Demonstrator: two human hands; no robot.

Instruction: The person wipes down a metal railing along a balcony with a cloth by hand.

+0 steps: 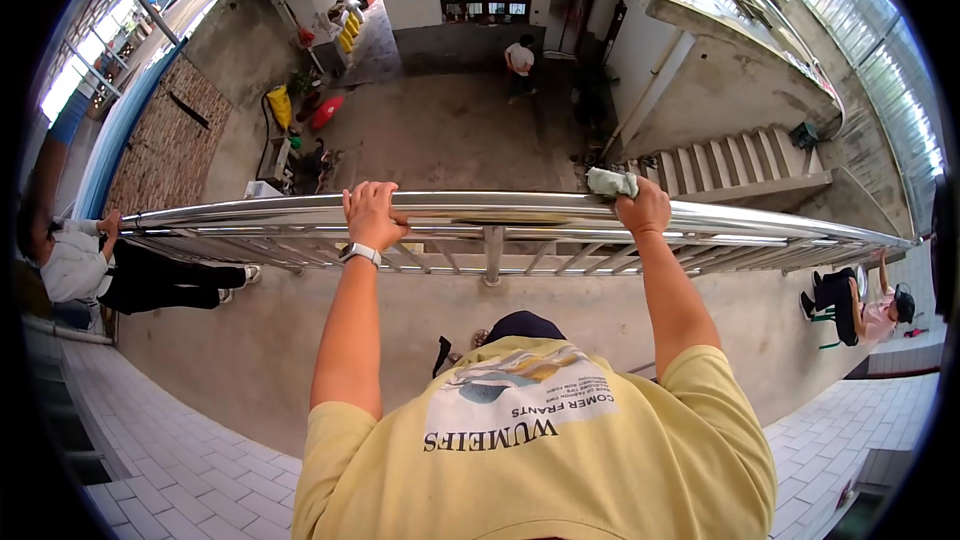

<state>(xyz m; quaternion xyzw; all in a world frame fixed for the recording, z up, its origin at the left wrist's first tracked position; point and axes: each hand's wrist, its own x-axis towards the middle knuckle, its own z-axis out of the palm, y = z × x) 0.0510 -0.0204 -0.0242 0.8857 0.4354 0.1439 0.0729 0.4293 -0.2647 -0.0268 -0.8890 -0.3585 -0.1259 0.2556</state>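
Note:
A shiny metal railing [500, 202] runs across the view in front of me, with thin bars below its top rail. My left hand [372, 217], wearing a watch [361, 254] with a pale band, grips the top rail, fingers over its far side. Farther right, my right hand [645, 208] is closed on a pale, greyish-green bunched cloth [610, 181], which sits against the top of the rail. Part of the cloth is hidden by the fingers.
A person in white [75, 265] holds the railing at far left. Another person [878, 315] sits at far right, one hand toward the railing. Below lies a courtyard [430, 130] with a person [520, 58] in it. Concrete stairs [735, 162] descend at right.

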